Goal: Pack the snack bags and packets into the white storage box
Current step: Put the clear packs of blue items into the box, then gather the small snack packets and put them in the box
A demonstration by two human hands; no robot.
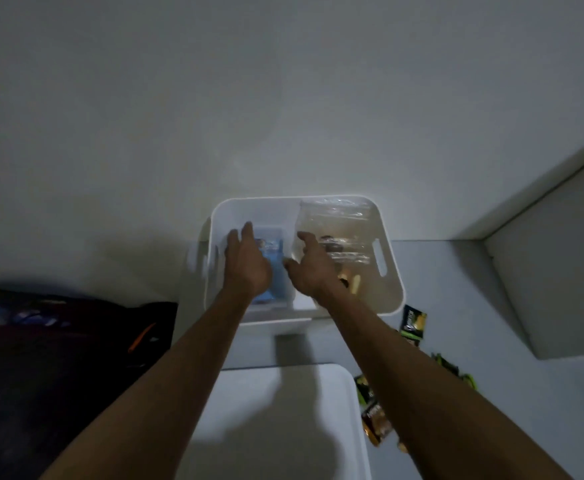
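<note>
A white storage box [392,289] with slot handles stands against the wall. A blue snack packet [276,268] lies in its left half, and a clear plastic bag [339,220] of snacks stands in its right half. My left hand [247,263] reaches into the box with fingers straight, resting over the blue packet. My right hand [309,266] is inside the box beside the clear bag, fingers relaxed and spread, holding nothing that I can see. Several small dark and green snack packets [413,325] lie on the surface to the right of the box.
A white lid or tray [318,386] lies near me below the box. More packets [373,420] lie at its right edge. A dark bag [58,341] fills the left side. A grey ledge [543,271] rises at the right.
</note>
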